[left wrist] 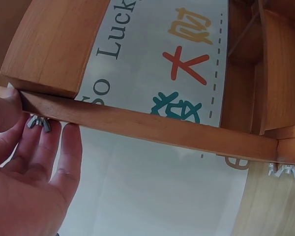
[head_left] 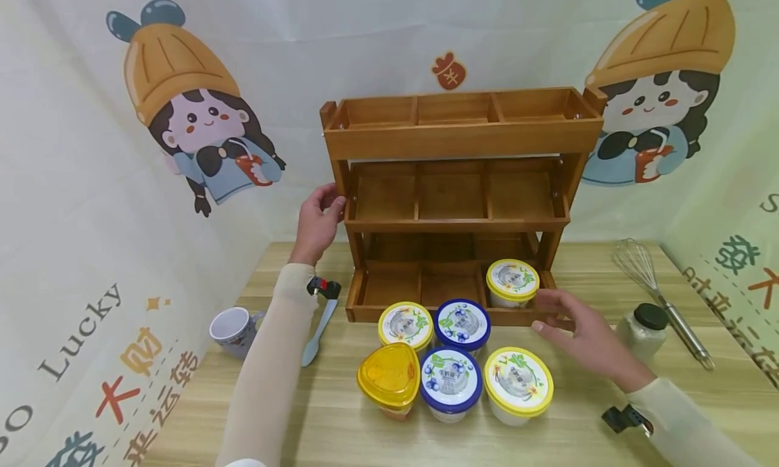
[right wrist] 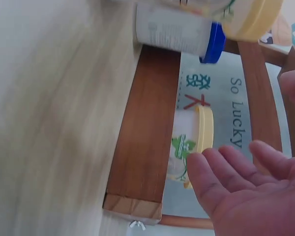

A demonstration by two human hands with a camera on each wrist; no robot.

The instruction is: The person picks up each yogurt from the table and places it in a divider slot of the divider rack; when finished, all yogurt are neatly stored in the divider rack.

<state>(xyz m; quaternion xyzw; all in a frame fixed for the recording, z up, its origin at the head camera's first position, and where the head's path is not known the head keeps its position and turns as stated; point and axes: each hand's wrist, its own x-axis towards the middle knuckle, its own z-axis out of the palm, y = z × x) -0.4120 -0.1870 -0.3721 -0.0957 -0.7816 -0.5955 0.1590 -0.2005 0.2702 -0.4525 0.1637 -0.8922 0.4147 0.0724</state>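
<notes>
A three-tier wooden shelf (head_left: 450, 142) with divided compartments stands against the back cloth. My left hand (head_left: 319, 224) holds its left upright; in the left wrist view the thumb lies on one side of the wooden strip (left wrist: 152, 123) and the fingers on the other, beside a wing nut (left wrist: 39, 123). A yellow-lidded tub (head_left: 512, 281) sits in the bottom tier's right compartment. Beside it my right hand (head_left: 587, 335) is held with fingers extended, holding nothing. In front of the shelf stand yellow-lidded tubs (head_left: 518, 384), blue-lidded tubs (head_left: 451, 382) and a jar with an amber triangular lid (head_left: 389, 376).
Left of the shelf are a patterned mug (head_left: 234, 332) and a light blue spatula (head_left: 319, 335). To the right, a black-capped jar (head_left: 644, 330) stands near a metal whisk (head_left: 666, 305). Printed cloth walls (head_left: 377, 41) surround the wooden tabletop (head_left: 341, 426).
</notes>
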